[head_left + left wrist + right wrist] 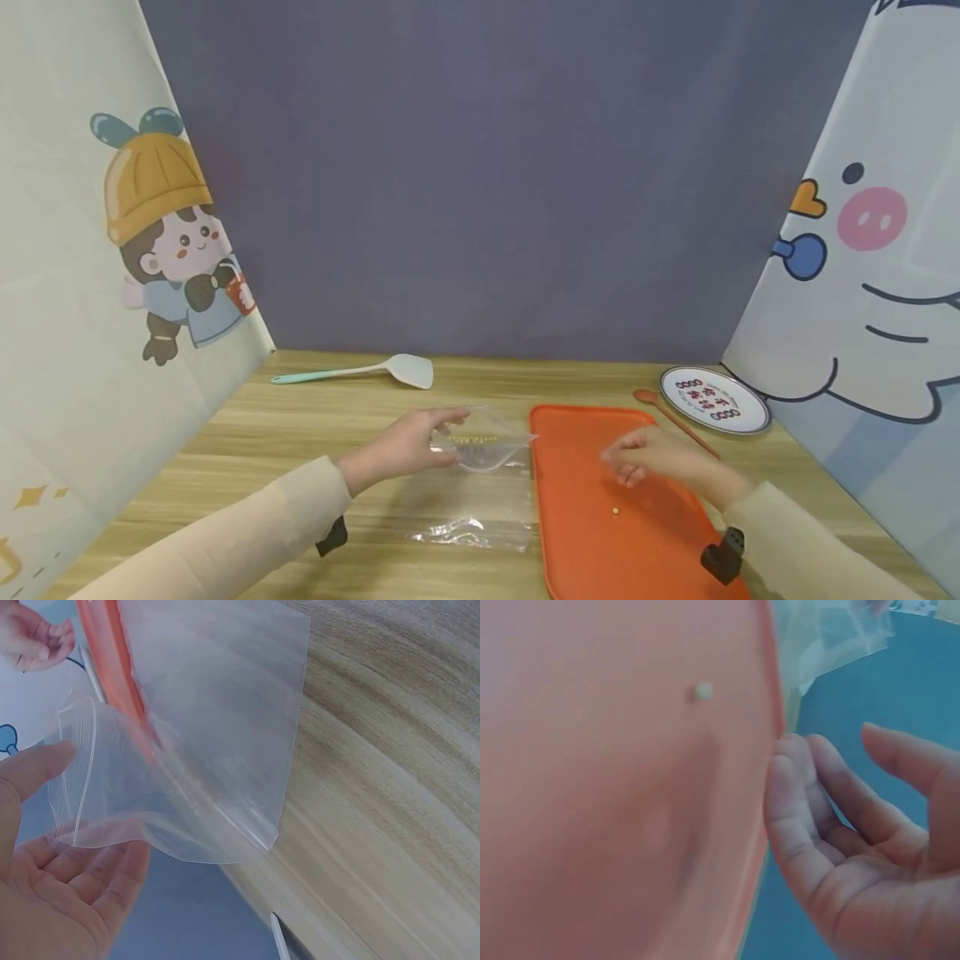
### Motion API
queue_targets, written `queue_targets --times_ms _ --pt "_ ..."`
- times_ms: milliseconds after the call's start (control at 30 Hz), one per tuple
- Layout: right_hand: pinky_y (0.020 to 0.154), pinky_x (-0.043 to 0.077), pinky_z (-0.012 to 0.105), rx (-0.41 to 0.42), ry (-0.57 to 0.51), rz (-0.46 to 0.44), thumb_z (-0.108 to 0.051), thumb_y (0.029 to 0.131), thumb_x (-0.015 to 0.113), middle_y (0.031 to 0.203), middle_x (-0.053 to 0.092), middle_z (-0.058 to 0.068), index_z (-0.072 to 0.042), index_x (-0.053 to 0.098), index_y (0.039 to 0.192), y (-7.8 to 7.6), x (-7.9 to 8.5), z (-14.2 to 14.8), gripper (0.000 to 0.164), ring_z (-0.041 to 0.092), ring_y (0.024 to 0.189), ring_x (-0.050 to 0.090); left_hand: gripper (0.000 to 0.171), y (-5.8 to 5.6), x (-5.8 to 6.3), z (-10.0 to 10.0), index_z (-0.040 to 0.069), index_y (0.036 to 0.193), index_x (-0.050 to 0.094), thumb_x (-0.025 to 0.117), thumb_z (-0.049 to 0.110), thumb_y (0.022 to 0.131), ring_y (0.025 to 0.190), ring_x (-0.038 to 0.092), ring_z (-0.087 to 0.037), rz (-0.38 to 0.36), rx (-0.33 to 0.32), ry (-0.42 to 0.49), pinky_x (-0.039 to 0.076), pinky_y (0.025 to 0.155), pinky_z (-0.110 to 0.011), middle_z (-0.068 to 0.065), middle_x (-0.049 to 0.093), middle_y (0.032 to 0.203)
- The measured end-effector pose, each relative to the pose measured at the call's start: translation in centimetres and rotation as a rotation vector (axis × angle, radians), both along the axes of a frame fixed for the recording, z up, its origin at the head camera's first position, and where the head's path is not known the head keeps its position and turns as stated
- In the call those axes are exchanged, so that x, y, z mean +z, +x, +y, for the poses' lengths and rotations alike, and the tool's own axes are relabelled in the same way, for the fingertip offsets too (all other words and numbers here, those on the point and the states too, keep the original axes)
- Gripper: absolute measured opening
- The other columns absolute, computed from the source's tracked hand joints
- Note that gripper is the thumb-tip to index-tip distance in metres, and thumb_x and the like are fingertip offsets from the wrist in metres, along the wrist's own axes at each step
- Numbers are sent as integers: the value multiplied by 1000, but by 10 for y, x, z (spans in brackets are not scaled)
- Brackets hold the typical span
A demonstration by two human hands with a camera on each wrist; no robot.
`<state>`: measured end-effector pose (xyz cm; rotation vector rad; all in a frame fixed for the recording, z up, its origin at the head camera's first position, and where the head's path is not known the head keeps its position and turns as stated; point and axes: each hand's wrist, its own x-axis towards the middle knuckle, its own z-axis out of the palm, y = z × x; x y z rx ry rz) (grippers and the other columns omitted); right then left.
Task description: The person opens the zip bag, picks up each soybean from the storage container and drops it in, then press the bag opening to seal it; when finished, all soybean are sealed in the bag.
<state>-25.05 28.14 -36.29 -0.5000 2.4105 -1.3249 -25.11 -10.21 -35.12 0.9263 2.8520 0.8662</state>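
My left hand (pixel 405 442) holds a clear zip bag (pixel 202 712) at its mouth. In the left wrist view the thumb is against the zip strip, and the other fingers curve at the opposite edge. A row of small yellow marks shows near the mouth in the head view; the rest of the bag spreads over the table. Above the orange tray (pixel 577 550), my right hand (pixel 667 462) hovers with loosely curved fingers and nothing between thumb and fingertips. One small pale-yellow piece (pixel 616 511) lies on the tray, also visible in the right wrist view.
A spatula (pixel 408 371) with a pale head and mint handle lies at the back left of the wooden table (pixel 247 450). Behind the tray on the right are a brown wooden spoon (pixel 647 397) and a white plate (pixel 738 400) with red print. Printed panels enclose the sides.
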Motion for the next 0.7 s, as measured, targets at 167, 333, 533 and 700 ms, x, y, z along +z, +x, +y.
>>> queue_targets --times_ms 167,333,533,700 --pt "65 59 26 11 -1 -95 -27 98 55 86 70 8 11 65 103 8 -13 10 39 14 73 64 64 1 1 0 7 140 49 75 20 83 112 61 -29 2 -5 -3 57 88 -43 -13 60 133" --pt "62 57 23 12 -26 -126 -19 95 60 82 67 3 12 64 103 13 -24 15 33 12 71 61 64 3 1 0 5 139 50 76 19 82 110 62 -30 18 -10 -7 57 86 -44 -14 61 131" --pt "62 50 19 93 -58 -59 -6 81 75 84 63 3 15 62 108 18 -32 17 37 7 73 57 64 5 2 -1 4 139 49 75 18 83 111 62 -31 17 -22 1 57 86 -45 -16 60 132" --pt "58 46 16 100 -22 13 -3 73 81 81 60 5 9 67 102 20 -34 13 34 7 72 54 64 5 2 -1 3 139 49 76 18 82 111 62 -31 25 -27 2 57 86 -45 -16 60 131"
